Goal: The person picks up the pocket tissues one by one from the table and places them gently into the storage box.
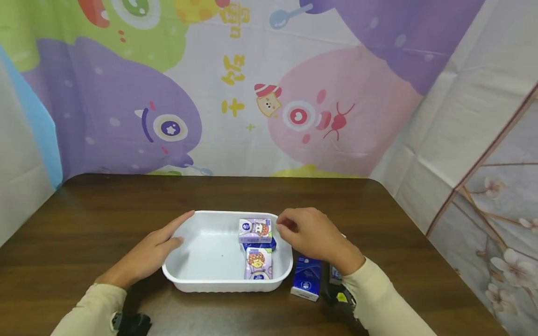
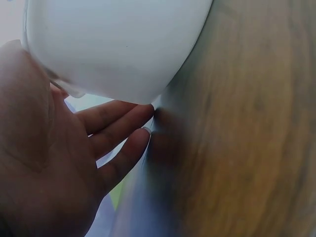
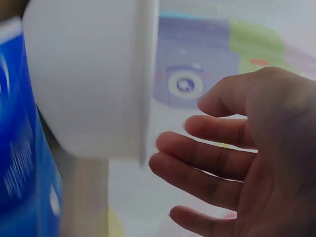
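Observation:
A white plastic tub (image 1: 210, 261) stands on the table with small packs, which look like pocket tissues, in its right half. One lilac cartoon pack (image 1: 255, 230) lies over a blue pack (image 1: 269, 245); another cartoon pack (image 1: 258, 263) lies nearer the front. My left hand (image 1: 147, 254) holds the tub's left rim, thumb over the edge; in the left wrist view its other fingers (image 2: 118, 121) lie along the outside, close to the base. Above the right rim hovers my right hand (image 1: 313, 233), fingers loosely bent and nothing between them, as the right wrist view shows.
Right of the tub a blue pack (image 1: 307, 277) lies on the brown table (image 1: 374, 210). Another pack (image 1: 335, 275) shows partly under my right wrist. Behind the table hangs a cartoon curtain (image 1: 235, 154), and a pale flowered cloth (image 1: 496, 224) hangs at the right.

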Demonstrator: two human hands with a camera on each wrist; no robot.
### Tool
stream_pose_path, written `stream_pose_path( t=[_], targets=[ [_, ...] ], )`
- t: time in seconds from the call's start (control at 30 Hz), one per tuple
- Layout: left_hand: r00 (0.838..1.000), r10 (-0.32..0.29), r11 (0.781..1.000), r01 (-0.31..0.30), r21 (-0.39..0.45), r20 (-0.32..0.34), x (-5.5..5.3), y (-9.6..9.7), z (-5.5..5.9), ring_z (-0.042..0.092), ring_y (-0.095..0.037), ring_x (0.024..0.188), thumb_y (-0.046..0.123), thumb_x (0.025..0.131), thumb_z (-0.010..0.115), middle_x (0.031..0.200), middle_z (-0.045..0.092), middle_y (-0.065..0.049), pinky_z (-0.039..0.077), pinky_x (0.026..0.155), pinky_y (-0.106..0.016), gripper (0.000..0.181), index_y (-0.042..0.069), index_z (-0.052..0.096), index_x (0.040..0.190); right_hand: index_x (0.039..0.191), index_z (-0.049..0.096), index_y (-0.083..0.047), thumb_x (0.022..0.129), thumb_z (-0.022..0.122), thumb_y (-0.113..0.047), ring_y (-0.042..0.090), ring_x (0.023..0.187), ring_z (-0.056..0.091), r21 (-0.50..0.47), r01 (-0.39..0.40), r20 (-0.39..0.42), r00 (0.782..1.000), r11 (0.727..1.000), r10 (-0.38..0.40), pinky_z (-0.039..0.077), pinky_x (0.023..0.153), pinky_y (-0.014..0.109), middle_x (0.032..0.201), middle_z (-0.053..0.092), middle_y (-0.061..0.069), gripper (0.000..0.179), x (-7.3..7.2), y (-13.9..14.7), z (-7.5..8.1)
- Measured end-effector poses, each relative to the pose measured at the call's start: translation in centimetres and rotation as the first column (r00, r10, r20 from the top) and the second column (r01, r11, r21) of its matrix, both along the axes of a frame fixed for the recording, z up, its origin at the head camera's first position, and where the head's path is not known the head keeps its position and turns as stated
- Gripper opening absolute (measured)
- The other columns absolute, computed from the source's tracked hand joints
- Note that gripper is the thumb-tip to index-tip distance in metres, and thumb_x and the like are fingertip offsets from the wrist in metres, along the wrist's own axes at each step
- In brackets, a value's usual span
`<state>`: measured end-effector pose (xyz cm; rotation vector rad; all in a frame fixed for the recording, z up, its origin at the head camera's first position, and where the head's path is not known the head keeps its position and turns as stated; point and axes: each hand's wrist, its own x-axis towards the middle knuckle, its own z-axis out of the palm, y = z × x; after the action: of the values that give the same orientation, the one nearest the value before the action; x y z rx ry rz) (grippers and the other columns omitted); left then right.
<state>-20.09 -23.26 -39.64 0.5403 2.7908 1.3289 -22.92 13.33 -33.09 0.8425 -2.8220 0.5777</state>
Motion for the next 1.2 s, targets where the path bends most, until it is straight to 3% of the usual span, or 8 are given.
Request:
stream_pose_path(
  t=[0.2, 0.53, 0.77, 0.9, 1.07, 1.2],
  targets=[
    [1.000, 0.013, 1.000, -0.012, -0.006, 0.021, 0.0, 0.3, -0.1, 0.037, -0.040, 0.139, 0.019, 0.107, 0.046, 0.159, 0.034, -0.015, 0.033, 0.106, -0.061, 0.057, 0.027, 0.029, 0.160, 0.103, 0.074, -0.019, 0.094, 0.071, -0.030, 0.007, 0.075, 0.059, 0.022, 0.086, -0.008, 0.996, 0.996, -0.086, 0.055, 0.073, 0.029, 0.086, 0.067, -0.011, 0.015, -1.3, 2.1, -0.2],
    [1.000, 0.023, 1.000, -0.023, -0.012, -0.015, 0.1, 0.2, -0.3, 0.042, -0.037, 0.136, 0.016, 0.106, 0.047, 0.156, 0.039, -0.015, 0.035, 0.104, -0.058, 0.056, 0.024, 0.031, 0.159, 0.108, 0.073, -0.019, 0.094, 0.070, -0.033, 0.010, 0.078, 0.060, 0.093, 0.138, 0.030, 0.990, 0.986, -0.141, 0.056, 0.076, 0.033, 0.090, 0.068, -0.009, 0.020, -2.5, 3.4, -0.5],
    [0.999, 0.027, 0.999, -0.028, -0.028, -0.036, 0.0, 0.1, -0.2, 0.042, -0.033, 0.136, 0.017, 0.106, 0.046, 0.156, 0.039, -0.012, 0.038, 0.103, -0.037, 0.057, 0.030, 0.031, 0.159, 0.111, 0.072, -0.018, 0.093, 0.070, -0.034, 0.012, 0.080, 0.061, 0.137, 0.169, 0.049, 0.983, 0.976, -0.177, 0.056, 0.078, 0.037, 0.091, 0.068, -0.007, 0.024, -3.0, 4.1, -0.6],
    [0.999, 0.027, 0.999, -0.027, -0.021, -0.035, -0.1, 0.1, -0.2, 0.042, -0.034, 0.135, 0.015, 0.106, 0.046, 0.156, 0.040, -0.013, 0.038, 0.104, -0.045, 0.056, 0.026, 0.031, 0.159, 0.111, 0.072, -0.016, 0.093, 0.071, -0.034, 0.014, 0.080, 0.062, 0.171, 0.177, 0.052, 0.981, 0.969, -0.189, 0.056, 0.079, 0.040, 0.091, 0.068, -0.006, 0.025, -3.2, 4.4, -0.7],
    [0.998, 0.022, 0.999, -0.024, -0.023, -0.054, -0.1, 0.1, -0.2, 0.045, -0.034, 0.133, 0.015, 0.106, 0.046, 0.155, 0.041, -0.014, 0.041, 0.101, -0.037, 0.055, 0.024, 0.033, 0.159, 0.114, 0.072, -0.015, 0.092, 0.072, -0.036, 0.016, 0.083, 0.064, 0.216, 0.188, 0.062, 0.977, 0.958, -0.206, 0.055, 0.081, 0.042, 0.093, 0.070, -0.004, 0.031, -3.5, 4.9, -1.2],
    [0.999, 0.023, 1.000, -0.023, -0.011, -0.042, -0.1, 0.2, -0.3, 0.042, -0.035, 0.135, 0.014, 0.106, 0.046, 0.156, 0.040, -0.014, 0.038, 0.104, -0.048, 0.056, 0.024, 0.032, 0.159, 0.116, 0.071, -0.015, 0.091, 0.073, -0.036, 0.017, 0.085, 0.064, 0.228, 0.199, 0.081, 0.972, 0.953, -0.222, 0.055, 0.083, 0.044, 0.096, 0.070, -0.003, 0.033, -3.6, 5.1, -1.2]
  ],
)
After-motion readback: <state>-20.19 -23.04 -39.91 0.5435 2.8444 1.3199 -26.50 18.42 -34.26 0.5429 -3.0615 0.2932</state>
